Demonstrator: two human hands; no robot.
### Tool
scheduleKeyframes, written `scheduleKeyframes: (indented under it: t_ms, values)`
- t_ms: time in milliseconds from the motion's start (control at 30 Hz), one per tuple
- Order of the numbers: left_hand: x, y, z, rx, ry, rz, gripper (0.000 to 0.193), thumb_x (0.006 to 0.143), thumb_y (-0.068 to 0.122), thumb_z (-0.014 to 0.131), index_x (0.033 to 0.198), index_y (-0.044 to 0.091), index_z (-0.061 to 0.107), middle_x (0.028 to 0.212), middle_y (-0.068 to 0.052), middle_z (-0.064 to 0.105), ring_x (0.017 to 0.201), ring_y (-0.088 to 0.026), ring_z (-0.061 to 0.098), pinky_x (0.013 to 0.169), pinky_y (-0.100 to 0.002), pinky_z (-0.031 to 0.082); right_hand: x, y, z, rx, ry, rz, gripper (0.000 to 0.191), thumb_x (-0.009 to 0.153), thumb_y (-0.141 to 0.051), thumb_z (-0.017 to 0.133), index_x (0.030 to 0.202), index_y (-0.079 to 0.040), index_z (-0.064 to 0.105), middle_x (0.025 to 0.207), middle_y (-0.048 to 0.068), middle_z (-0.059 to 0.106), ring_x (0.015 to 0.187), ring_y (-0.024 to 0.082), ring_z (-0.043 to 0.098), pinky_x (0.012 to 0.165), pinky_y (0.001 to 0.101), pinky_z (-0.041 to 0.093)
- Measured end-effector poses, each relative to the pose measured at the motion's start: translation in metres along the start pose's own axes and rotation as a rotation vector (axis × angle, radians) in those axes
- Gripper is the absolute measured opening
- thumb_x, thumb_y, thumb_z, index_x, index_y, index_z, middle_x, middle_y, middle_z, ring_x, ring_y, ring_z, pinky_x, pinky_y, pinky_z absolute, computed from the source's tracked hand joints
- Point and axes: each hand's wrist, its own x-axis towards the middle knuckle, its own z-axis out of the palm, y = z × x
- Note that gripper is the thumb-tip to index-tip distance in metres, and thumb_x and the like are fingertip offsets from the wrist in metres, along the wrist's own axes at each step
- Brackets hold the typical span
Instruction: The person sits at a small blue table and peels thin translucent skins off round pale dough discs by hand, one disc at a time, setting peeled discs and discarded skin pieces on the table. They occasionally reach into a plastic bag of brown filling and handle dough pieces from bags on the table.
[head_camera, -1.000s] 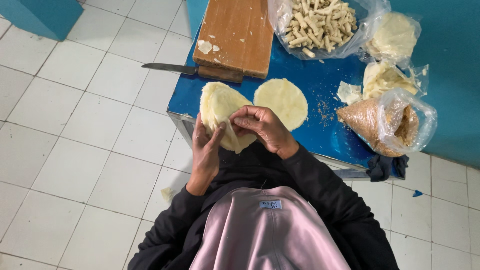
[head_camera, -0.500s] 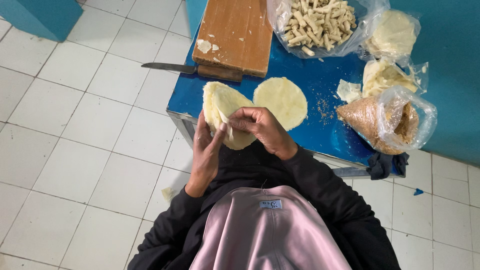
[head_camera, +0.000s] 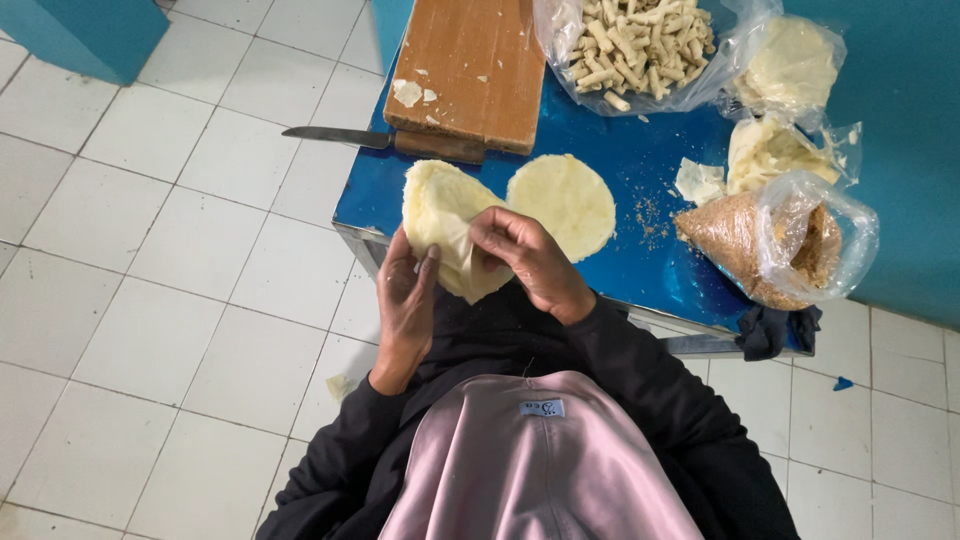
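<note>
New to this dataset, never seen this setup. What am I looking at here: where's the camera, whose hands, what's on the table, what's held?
There is no machine here: a person works with two bare hands. The single picture comes from a camera worn on that person's head, looking straight down, so you see their pink head covering and dark sleeves at the bottom.

The left hand and right hand together hold a thin, pale round wrapper at the near edge of a blue table. A second round wrapper lies flat beside it.

Further back lie a wooden cutting board with a knife beside it, a clear bag of pale rolled sticks, bags of more wrappers, and an open bag of brown crumbs. The floor is white tile.
</note>
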Motion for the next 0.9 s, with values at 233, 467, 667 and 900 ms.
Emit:
scheduleKeyframes:
  t_ms: [233, 467, 667, 900]
  values:
    - [-0.002, -0.011, 0.005, 0.177, 0.004, 0.162, 0.052, 0.106, 0.003, 0.050, 0.156, -0.004, 0.036, 0.147, -0.012, 0.052, 0.134, -0.017, 0.050, 0.114, -0.029, 0.040, 0.002, 0.015, -0.006, 0.327, 0.162, 0.047, 0.018, 0.105, -0.024, 0.058, 0.115, -0.009, 0.060, 0.098, -0.004, 0.060, 0.086, 0.006, 0.060, 0.076, 0.0249, 0.050]
    - [-0.006, -0.015, 0.024, 0.512, 0.088, 0.275, 0.048, 0.107, 0.012, 0.058, 0.150, -0.003, 0.042, 0.134, -0.012, 0.057, 0.122, -0.018, 0.057, 0.104, -0.030, 0.047, -0.002, 0.016, 0.020, -0.310, 0.229, -0.257, 0.028, 0.101, -0.028, 0.067, 0.116, -0.006, 0.057, 0.093, 0.001, 0.064, 0.084, 0.005, 0.058, 0.072, 0.0245, 0.051]
    - [-0.004, -0.017, 0.033, 0.191, 0.091, 0.259, 0.036, 0.112, 0.014, 0.054, 0.144, -0.003, 0.046, 0.128, -0.010, 0.057, 0.116, -0.013, 0.057, 0.099, -0.027, 0.050, 0.001, 0.007, 0.010, -0.179, 0.216, -0.255, 0.023, 0.101, -0.023, 0.071, 0.107, -0.002, 0.062, 0.092, 0.002, 0.068, 0.084, 0.005, 0.059, 0.072, 0.0241, 0.050]
    - [0.000, 0.015, 0.024, -0.107, 0.011, 0.084, 0.032, 0.111, 0.016, 0.054, 0.137, -0.003, 0.051, 0.126, -0.010, 0.066, 0.111, -0.016, 0.065, 0.096, -0.032, 0.057, -0.004, 0.001, 0.006, 0.146, 0.138, -0.281, 0.017, 0.109, -0.020, 0.061, 0.109, -0.003, 0.057, 0.097, 0.003, 0.068, 0.087, 0.006, 0.061, 0.078, 0.0254, 0.051]
